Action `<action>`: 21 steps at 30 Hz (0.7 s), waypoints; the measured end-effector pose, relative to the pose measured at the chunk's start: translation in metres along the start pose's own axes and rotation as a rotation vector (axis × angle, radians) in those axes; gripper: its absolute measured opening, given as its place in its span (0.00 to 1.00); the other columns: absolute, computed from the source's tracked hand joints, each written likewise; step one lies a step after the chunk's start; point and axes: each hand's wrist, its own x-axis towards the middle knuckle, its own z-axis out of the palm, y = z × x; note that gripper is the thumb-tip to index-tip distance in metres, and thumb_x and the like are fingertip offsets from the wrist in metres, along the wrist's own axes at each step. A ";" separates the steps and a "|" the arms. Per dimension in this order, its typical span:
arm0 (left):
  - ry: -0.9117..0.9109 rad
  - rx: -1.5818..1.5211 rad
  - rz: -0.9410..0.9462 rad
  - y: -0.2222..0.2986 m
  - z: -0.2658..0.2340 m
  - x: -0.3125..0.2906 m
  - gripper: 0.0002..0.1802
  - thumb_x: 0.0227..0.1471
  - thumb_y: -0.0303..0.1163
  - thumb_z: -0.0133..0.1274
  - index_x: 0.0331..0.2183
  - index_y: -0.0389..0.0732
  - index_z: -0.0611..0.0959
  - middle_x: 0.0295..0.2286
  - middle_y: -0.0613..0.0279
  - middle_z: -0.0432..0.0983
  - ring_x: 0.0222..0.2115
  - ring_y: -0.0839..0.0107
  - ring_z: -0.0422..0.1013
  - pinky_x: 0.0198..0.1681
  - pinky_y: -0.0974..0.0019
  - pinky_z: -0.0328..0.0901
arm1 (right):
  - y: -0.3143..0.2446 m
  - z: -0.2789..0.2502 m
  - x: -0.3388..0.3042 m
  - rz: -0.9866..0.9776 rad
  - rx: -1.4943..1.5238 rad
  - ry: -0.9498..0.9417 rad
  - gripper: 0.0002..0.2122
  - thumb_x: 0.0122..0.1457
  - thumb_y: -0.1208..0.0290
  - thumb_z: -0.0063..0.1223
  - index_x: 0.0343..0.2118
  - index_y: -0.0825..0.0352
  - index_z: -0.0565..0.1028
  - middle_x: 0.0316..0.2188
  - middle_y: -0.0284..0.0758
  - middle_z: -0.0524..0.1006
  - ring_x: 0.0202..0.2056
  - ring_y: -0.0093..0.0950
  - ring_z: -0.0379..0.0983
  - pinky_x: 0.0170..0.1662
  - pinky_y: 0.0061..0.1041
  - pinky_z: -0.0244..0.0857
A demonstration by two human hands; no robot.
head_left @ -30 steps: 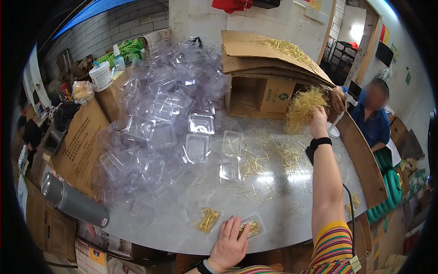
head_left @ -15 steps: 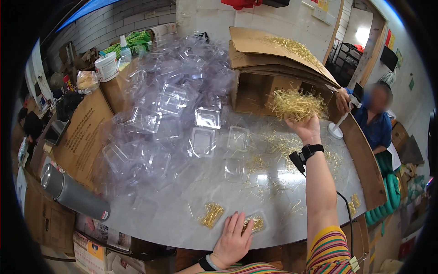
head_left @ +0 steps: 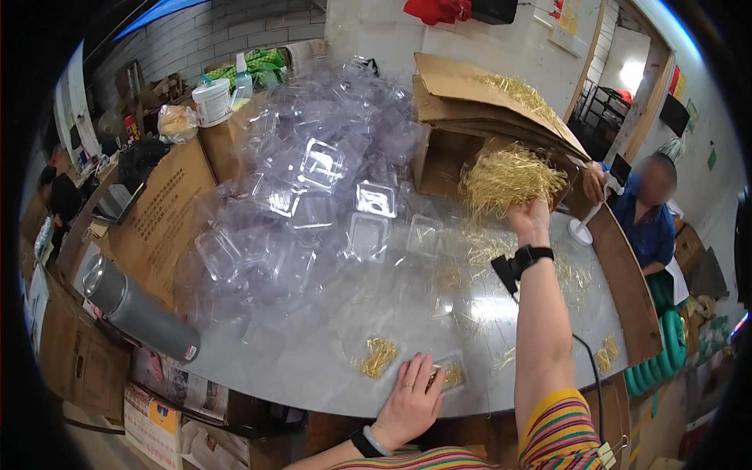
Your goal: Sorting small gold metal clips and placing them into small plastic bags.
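Observation:
My right hand (head_left: pixel 531 219) is raised on the right over the table, cupped under a big loose clump of gold shredded filler (head_left: pixel 513 180). Its fingertips are hidden in the strands. Near the front edge, my left hand (head_left: pixel 410 398) lies with fingers stretched out over the left side of a small clear plastic tray (head_left: pixel 454 371) that has gold strands in it. To the left of those fingers sits another clear tray with gold filler (head_left: pixel 379 357).
A large heap of clear plastic trays (head_left: pixel 313 157) covers the left and back of the grey table (head_left: pixel 313 356). An opened cardboard box (head_left: pixel 446 160) stands behind the clump. A grey bottle (head_left: pixel 145 313) is at the left edge. A person in blue (head_left: pixel 638 223) is beyond the right cardboard wall (head_left: pixel 623 270).
The whole view has shifted slightly. The gold clump in my right hand sits a little further left against the box. My left hand stays at the same tray.

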 end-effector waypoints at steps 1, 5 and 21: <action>-0.004 0.003 0.003 0.000 0.000 -0.001 0.27 0.52 0.35 0.57 0.52 0.33 0.77 0.56 0.35 0.63 0.59 0.41 0.58 0.62 0.43 0.56 | -0.003 -0.003 -0.004 0.023 -0.039 0.017 0.14 0.68 0.63 0.47 0.50 0.65 0.75 0.51 0.39 0.77 0.51 0.39 0.73 0.59 0.47 0.63; 0.021 0.003 0.005 0.002 0.003 -0.004 0.27 0.52 0.35 0.57 0.52 0.32 0.77 0.55 0.35 0.64 0.59 0.41 0.59 0.62 0.43 0.56 | -0.025 0.008 -0.021 0.032 -0.076 -0.044 0.14 0.67 0.64 0.49 0.51 0.64 0.74 0.48 0.38 0.78 0.49 0.39 0.73 0.58 0.48 0.64; 0.056 -0.030 0.048 -0.002 0.003 -0.005 0.31 0.48 0.33 0.59 0.54 0.34 0.74 0.54 0.34 0.64 0.56 0.39 0.62 0.59 0.41 0.60 | 0.041 0.106 -0.034 -0.694 -1.732 -0.505 0.15 0.62 0.72 0.58 0.49 0.72 0.76 0.46 0.38 0.79 0.45 0.31 0.75 0.49 0.25 0.67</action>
